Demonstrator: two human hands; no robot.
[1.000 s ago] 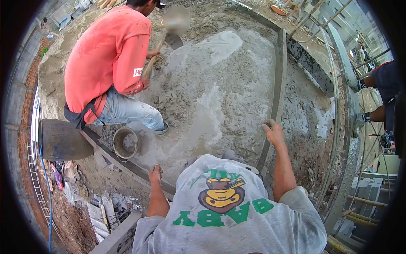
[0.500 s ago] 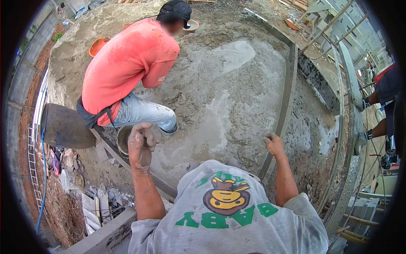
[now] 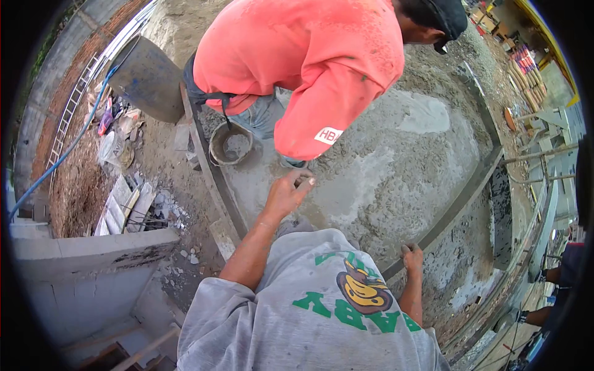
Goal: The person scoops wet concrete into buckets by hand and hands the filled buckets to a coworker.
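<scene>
My left hand (image 3: pixel 289 193) is raised in front of my chest over the wet concrete (image 3: pixel 396 179). Its fingers are curled in, and anything inside them is hidden. My right hand (image 3: pixel 412 256) is lower, fingers folded, beside the right form board (image 3: pixel 458 204); I cannot tell whether it touches the board. Grey residue coats the fingers of my left hand. Ahead and to the left, a bucket (image 3: pixel 216 149) with grey mix inside stands by the left form board (image 3: pixel 213 188). A co-worker in a salmon shirt (image 3: pixel 297 55) bends over the concrete close to my left hand.
A dark barrel (image 3: pixel 146 79) stands left, with a blue hose (image 3: pixel 62 157) and a ladder (image 3: pixel 71 114) beyond. Broken slabs (image 3: pixel 127 204) lie near a low concrete wall (image 3: pixel 93 250) and a sunken space. At the right edge, another person's arm (image 3: pixel 554 275) shows near a rail.
My view has swung left. My left hand has gone from raised, loosely bent fingers to a tighter curl. The co-worker now appears nearer, and the bucket is more fully visible.
</scene>
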